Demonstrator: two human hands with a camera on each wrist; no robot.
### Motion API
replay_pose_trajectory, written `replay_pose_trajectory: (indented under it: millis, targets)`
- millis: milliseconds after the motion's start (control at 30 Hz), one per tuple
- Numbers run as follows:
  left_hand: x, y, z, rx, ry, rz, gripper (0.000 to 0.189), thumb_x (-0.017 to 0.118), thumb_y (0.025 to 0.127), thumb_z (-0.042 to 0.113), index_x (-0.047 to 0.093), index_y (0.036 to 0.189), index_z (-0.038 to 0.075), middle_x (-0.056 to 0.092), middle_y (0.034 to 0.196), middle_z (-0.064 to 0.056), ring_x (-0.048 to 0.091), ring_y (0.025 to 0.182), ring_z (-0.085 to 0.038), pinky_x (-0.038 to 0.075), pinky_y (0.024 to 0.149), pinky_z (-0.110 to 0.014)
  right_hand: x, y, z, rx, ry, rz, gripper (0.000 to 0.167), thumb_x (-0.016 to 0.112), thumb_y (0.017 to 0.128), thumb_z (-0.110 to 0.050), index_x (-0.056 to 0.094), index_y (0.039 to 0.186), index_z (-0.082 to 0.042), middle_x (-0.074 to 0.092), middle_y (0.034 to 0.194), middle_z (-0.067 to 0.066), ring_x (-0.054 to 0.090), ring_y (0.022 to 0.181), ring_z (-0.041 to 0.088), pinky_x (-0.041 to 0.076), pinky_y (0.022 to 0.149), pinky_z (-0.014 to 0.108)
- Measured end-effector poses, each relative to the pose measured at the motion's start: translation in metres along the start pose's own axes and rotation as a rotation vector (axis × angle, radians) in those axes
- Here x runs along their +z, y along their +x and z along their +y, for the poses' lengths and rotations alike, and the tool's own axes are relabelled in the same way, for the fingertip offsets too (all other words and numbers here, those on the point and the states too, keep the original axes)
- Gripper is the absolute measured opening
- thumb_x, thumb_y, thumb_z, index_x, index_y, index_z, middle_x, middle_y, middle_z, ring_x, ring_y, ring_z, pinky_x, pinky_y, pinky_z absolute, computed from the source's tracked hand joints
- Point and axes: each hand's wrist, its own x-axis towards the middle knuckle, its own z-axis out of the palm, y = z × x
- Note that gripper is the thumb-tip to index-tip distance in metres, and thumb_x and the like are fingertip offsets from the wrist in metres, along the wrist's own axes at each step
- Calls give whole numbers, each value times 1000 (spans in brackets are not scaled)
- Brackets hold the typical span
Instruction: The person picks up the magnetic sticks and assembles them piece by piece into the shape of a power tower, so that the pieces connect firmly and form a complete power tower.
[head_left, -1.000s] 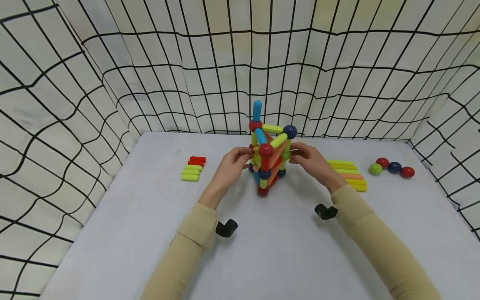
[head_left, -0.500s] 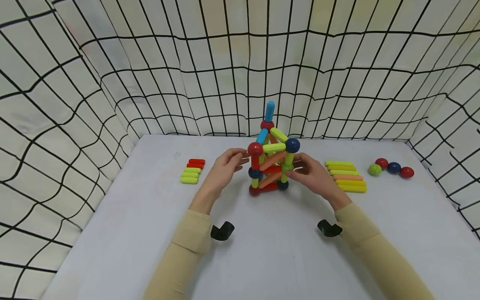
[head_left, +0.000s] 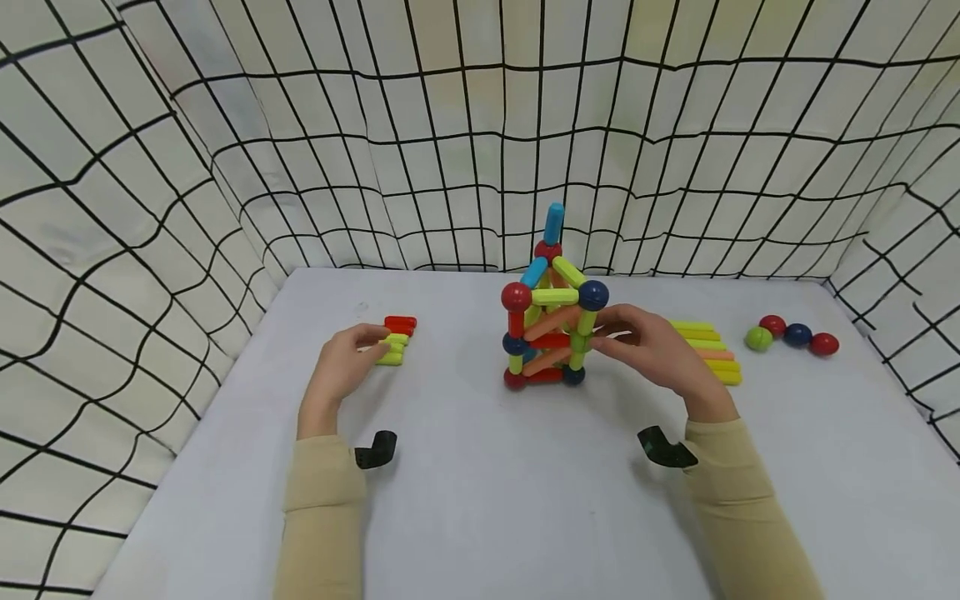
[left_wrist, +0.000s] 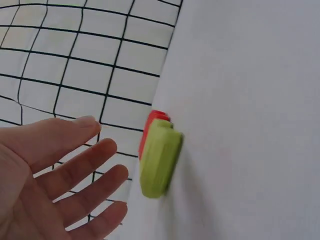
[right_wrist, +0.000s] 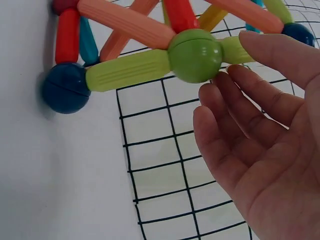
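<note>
A tower [head_left: 553,320] of coloured magnetic building sticks and balls stands on the white table, a blue stick [head_left: 554,223] upright at its peak. My right hand [head_left: 651,346] lightly pinches the tower's right side, thumb and fingertips around a lime stick beside a green ball [right_wrist: 195,56]. My left hand [head_left: 343,362] is at the small pile on the left, with lime sticks [left_wrist: 161,159] and red sticks [head_left: 401,323]. In the left wrist view its fingers are spread and loosely bent, apart from the sticks, with nothing in them.
Longer yellow, lime and orange sticks [head_left: 718,367] lie in a row behind the right hand. Farther right sit loose balls: red [head_left: 824,344], blue [head_left: 797,335] and green [head_left: 759,338]. A black net [head_left: 465,137] over white cloth rises behind the table.
The tower has been turned so a flat side faces me, and sits slightly farther right. My left hand has left it and moved left to the short sticks; my right hand stays at the tower.
</note>
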Motion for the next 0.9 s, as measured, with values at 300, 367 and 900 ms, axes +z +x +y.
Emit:
replay_pose_trajectory:
  millis: [300, 367, 900]
  targets:
    - [12, 9, -14, 22, 203, 2, 29, 61, 90, 0, 65, 118, -7, 58, 121, -26, 51, 114, -40, 41, 101, -52, 5, -2, -2, -14, 7, 63, 36, 67, 94, -21, 58, 124, -3, 62, 121, 11, 59, 110, 25, 50, 95, 45]
    - [15, 10, -16, 26, 235, -8, 29, 63, 88, -2, 65, 116, -8, 61, 116, -26, 54, 109, -39, 43, 98, -51, 8, 0, -2, -21, 5, 88, 35, 68, 94, -20, 59, 123, -3, 63, 119, 11, 59, 109, 25, 50, 95, 44]
    - [48, -11, 96, 333, -557, 84, 37, 67, 94, 24, 61, 126, 7, 64, 118, -7, 63, 108, -20, 49, 97, -35, 22, 5, 1, -65, -53, 187, 28, 68, 93, -15, 59, 116, -3, 65, 110, 12, 61, 103, 26, 52, 91, 48]
